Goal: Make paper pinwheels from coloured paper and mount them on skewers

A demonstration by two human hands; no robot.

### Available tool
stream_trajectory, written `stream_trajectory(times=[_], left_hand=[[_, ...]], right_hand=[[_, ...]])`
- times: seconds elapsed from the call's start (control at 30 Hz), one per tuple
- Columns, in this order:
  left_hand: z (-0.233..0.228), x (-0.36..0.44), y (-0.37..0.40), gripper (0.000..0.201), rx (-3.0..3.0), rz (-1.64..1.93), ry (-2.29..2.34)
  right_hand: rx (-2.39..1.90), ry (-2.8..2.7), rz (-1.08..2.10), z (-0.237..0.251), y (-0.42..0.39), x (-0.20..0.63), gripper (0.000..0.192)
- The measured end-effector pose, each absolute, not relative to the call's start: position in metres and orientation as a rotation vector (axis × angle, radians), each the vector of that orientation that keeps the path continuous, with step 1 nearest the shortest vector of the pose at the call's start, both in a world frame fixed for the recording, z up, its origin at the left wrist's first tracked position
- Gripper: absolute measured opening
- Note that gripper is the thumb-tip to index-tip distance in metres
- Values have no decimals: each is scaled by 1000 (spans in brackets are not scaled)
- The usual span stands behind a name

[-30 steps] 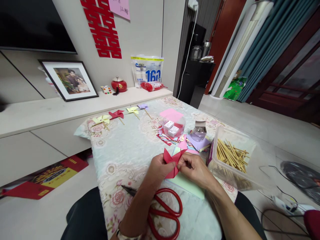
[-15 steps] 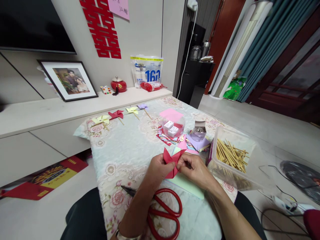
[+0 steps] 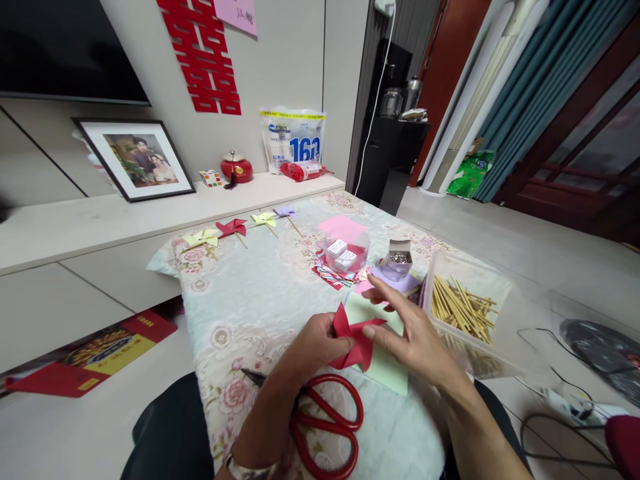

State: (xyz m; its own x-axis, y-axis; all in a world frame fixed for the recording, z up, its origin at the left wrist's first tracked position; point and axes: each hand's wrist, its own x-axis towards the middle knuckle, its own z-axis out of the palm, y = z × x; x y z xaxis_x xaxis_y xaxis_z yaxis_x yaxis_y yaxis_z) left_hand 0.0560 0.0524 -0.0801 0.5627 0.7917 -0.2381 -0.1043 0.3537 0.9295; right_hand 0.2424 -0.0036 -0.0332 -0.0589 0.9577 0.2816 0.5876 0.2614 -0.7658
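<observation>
Red paper pinwheel pinched in my left hand, I sit at a table spread with a flowered tablecloth. At its right side is a clear plastic bin of wooden sticks. Red-handled scissors lie partly hidden by my left forearm, and pale green paper sheets lie below the pinwheel. My right hand is spread wide, its thumb at one blade; whether it presses, I cannot tell. Four pinwheels look finished along the far left edge, each on a stick: pale yellow, red, yellow, purple. Mine has its blades shaped, but no stick shows, so mounting seems left. Smallest are metal bits, perhaps pins, in an opened carton.
</observation>
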Motion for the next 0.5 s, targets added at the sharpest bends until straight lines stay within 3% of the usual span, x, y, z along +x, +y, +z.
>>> stream_trajectory(times=[0.17, 0.5], left_hand=[[-81, 55, 51, 17, 1127, 563, 715], [-89, 55, 54, 10, 1269, 542, 717]], right_hand=[[-1432, -1799, 920, -39, -2, 241, 77], [-1501, -1880, 886, -50, -1, 235, 86]])
